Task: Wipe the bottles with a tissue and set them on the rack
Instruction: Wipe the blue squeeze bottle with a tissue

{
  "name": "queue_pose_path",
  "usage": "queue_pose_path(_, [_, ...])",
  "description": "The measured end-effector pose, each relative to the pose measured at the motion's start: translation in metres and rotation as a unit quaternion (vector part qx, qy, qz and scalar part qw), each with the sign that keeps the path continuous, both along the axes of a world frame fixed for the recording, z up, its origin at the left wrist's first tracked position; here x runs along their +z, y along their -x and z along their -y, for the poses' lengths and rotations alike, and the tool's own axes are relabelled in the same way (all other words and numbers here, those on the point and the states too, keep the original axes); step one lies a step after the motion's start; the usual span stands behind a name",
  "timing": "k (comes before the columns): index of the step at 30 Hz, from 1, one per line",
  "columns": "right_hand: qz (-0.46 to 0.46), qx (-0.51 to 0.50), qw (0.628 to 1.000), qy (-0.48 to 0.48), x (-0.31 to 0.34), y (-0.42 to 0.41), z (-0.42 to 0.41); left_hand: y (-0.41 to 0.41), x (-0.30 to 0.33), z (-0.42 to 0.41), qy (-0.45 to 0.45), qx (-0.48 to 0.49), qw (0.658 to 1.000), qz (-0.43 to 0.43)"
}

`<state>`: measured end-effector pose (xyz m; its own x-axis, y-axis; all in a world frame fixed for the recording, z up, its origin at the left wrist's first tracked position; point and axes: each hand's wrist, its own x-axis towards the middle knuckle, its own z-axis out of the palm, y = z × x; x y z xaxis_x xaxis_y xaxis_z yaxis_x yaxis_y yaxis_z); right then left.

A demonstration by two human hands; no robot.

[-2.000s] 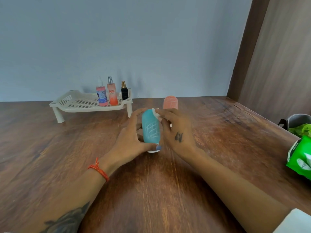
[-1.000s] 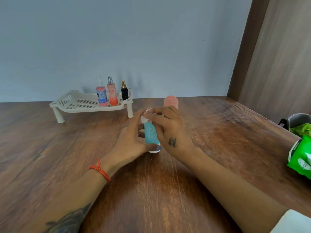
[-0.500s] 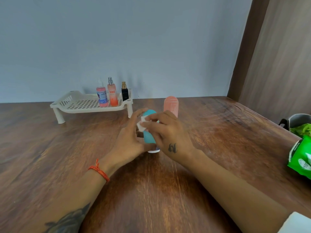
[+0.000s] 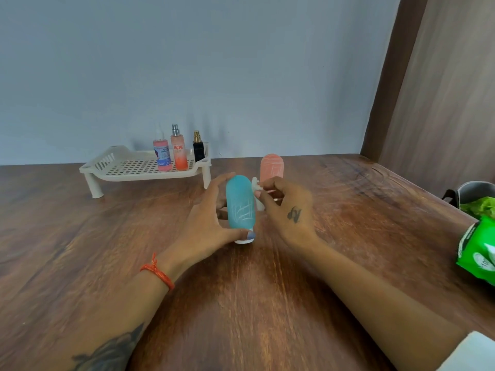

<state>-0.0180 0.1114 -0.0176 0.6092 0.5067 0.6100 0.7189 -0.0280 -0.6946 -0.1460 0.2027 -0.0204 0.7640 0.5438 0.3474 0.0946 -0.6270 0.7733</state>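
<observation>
Now steadying the upright teal squeeze bottle (image 4: pixel 240 203), faint white markings unreadable, with curled left hand (image 4: pixel 211 223); right hand (image 4: pixel 288 210) pinching crumpled white tissue (image 4: pixel 257 194) beside it; "ENGAGE" showing on orange spray bottle (image 4: pixel 179 151).

Home: toiletry rack (image 4: pixel 139 167), wooden table (image 4: pixel 80 236).

Teal bottle (image 4: pixel 240 203) w/ white lines, salmon bottle (image 4: pixel 272 165), cream rack (image 4: pixel 112 175), green pack (image 4: pixel 476 250).

Teal bottle (image 4: pixel 240 207) standing cap-down on the counter (image 4: pixel 80 236), white scribble on front. White tissue (image 4: pixel 257 195) sitting crumpled at its right side. Orange bottle (image 4: pixel 272 167) standing just behind. Cream slotted rack (image 4: pixel 128 167) holding three small bottles (image 4: pixel 179 149) upright at its right end.
</observation>
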Motion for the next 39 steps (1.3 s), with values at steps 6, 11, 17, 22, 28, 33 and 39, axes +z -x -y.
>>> queue_pose_path(6, [0.337,0.077,0.938,-0.008,-0.003,0.017,0.001,0.001,-0.002,-0.001,0.012,-0.008,1.000,0.023])
queue_pose_path(11, [0.276,0.086,0.957,-0.007,-0.004,0.014,0.000,0.000,0.001,0.000,0.031,-0.006,0.999,0.019])
queue_pose_path(17, [-0.046,0.063,0.997,0.024,-0.002,-0.001,-0.002,-0.001,0.000,0.000,0.028,0.009,1.000,0.006])
queue_pose_path(22, [0.004,0.032,0.999,-0.003,0.002,0.007,0.000,0.000,0.000,-0.001,0.034,0.000,0.999,0.007])
queue_pose_path(28, [0.290,0.105,0.951,0.037,-0.004,0.019,0.001,0.001,-0.002,-0.003,0.039,-0.005,0.999,0.027])
queue_pose_path(33, [0.128,0.074,0.989,0.007,-0.002,0.015,0.000,-0.002,-0.001,-0.002,0.048,0.003,0.998,0.030])
queue_pose_path(39, [-0.110,0.060,0.991,0.050,-0.005,-0.003,-0.001,-0.001,-0.002,-0.003,0.034,0.005,0.999,0.012])
